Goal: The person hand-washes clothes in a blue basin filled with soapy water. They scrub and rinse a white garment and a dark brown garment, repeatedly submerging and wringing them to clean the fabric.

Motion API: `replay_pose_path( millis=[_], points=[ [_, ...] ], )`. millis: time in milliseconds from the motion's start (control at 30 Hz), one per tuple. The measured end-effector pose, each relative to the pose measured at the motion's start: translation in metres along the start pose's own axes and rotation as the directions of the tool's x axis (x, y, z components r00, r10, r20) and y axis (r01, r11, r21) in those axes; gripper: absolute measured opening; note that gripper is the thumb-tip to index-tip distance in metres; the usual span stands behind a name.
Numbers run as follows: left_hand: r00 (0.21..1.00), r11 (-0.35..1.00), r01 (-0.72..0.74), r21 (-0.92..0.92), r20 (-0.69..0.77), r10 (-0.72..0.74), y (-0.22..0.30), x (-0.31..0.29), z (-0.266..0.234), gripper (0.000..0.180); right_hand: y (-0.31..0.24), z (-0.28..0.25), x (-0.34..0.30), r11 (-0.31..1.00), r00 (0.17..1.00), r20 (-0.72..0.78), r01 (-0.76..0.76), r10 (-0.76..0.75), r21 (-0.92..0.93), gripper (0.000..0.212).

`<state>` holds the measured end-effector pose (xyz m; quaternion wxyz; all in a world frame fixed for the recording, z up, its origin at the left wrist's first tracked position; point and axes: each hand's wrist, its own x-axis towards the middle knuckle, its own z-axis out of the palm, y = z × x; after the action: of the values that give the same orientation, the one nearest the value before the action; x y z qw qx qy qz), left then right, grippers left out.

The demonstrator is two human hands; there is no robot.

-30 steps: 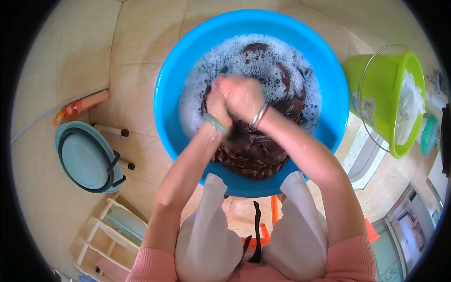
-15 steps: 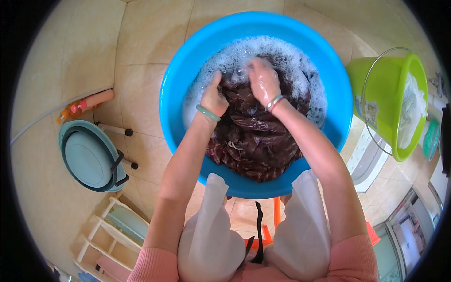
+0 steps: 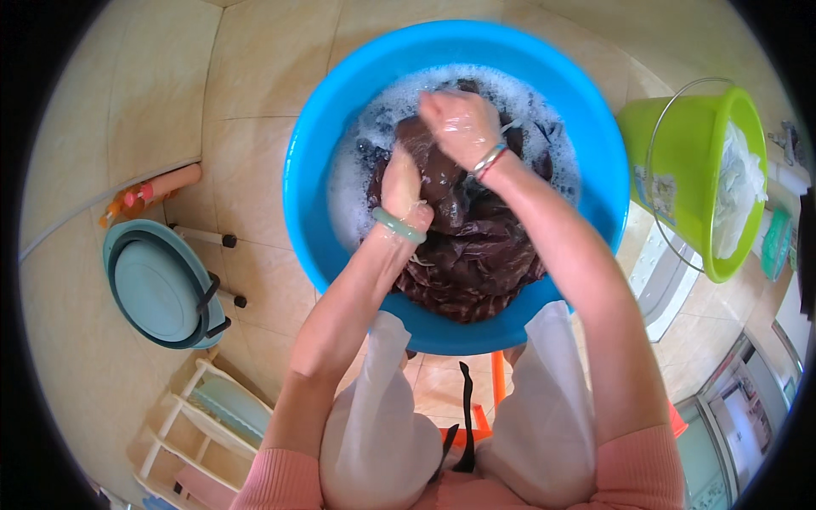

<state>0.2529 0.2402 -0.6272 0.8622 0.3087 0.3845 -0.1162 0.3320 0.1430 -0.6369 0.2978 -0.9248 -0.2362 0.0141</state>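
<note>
A wet dark brown cloth (image 3: 484, 255), probably a garment, lies bunched in a large round blue basin (image 3: 310, 161) with foamy water (image 3: 361, 136). My left hand (image 3: 403, 180), with a green bangle at its wrist, grips a raised fold of the cloth; its fingertips are hidden behind the fabric. Above the upper part of that fold, my right hand (image 3: 463, 127) is closed on the cloth, its knuckles wet and slightly blurred. A silver bangle and a red band circle the right wrist. White covers (image 3: 370, 399) lie over my legs in front of the basin.
To the right, a lime green bucket (image 3: 680, 161) with a wire handle holds a white plastic bag (image 3: 738, 191). At left lean folded blue-grey basins (image 3: 157, 285) beside pink and orange bottles (image 3: 161, 189). A cream shelf rack (image 3: 195, 425) stands at lower left.
My left hand has moved slightly right and turned inward. My right hand has shifted a little left and closed. A fold of the brown cloth is now lifted between them.
</note>
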Motion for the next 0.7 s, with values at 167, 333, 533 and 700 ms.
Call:
replay_pose_path(
  millis=[167,333,533,700],
  points=[
    [0.983,0.990,0.128,0.059,-0.140,-0.119,-0.007,0.006,-0.016,0.032,-0.015,0.018,-0.034,0.988,0.981,-0.157,-0.099,0.117,0.117,0.035],
    [0.915,0.961,0.052,-0.273,0.398,0.064,-0.015,0.023,-0.084,0.029,-0.102,0.006,-0.063,0.965,0.991,-0.008,0.133,-0.135,0.224,0.011],
    [0.998,0.989,0.057,0.136,-0.020,-0.055,0.008,-0.013,0.005,0.044,0.024,0.007,-0.033,0.974,0.974,-0.015,-0.225,0.225,0.039,0.037],
    [0.799,0.416,-0.462,0.783,0.164,0.579,0.036,-0.005,-0.025,0.059,0.059,-0.045,-0.088,0.902,0.933,-0.076,-0.318,0.353,0.292,0.041]
  ],
)
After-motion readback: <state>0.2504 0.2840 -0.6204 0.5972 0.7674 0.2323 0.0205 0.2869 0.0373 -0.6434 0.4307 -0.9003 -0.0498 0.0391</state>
